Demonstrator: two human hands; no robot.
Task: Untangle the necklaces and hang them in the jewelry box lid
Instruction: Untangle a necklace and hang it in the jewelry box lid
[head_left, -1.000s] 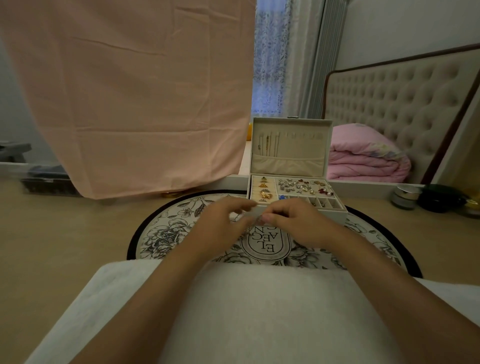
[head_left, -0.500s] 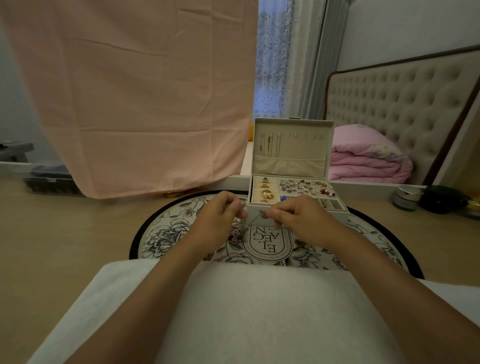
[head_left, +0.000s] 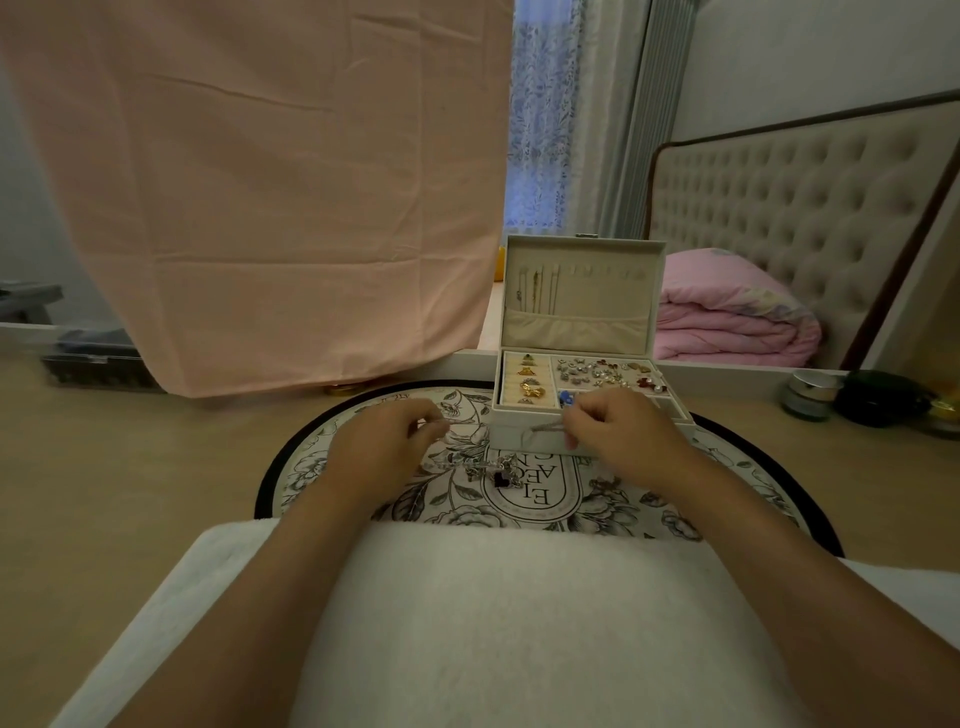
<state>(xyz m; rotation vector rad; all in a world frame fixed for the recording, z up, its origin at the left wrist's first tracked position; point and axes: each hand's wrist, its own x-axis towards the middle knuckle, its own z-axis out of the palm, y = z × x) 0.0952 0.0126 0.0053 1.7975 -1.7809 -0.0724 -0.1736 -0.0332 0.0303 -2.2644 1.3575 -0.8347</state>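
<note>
Head view, looking down past a pale cushion on the lap to a round flowered mat (head_left: 727, 499) on the floor. Both hands are raised over the mat and each pinches a thin chain between curled thumb and fingertips. The left hand (head_left: 384, 447) holds one strand and the right hand (head_left: 628, 436) holds another. The strands run roughly side to side between the two hands.

The knot of tangled necklaces (head_left: 491, 467) sags below that line, between the hands and a little nearer the left one. A dark red pendant (head_left: 501, 480) hangs in it, just above the mat or touching it; which is unclear.

The jewelry box (head_left: 524, 439) stands open just beyond the hands, and the right hand overlaps its front edge. Its lid (head_left: 613, 306) stands upright at the back. A few chains already hang at the lid's left, and a row of hooks (head_left: 608, 271) to their right looks free.

The knot probably has to be worked apart along the side-to-side line first. A freed chain would then travel away from the person and up to the lid, a shorter reach for the right hand.
</note>
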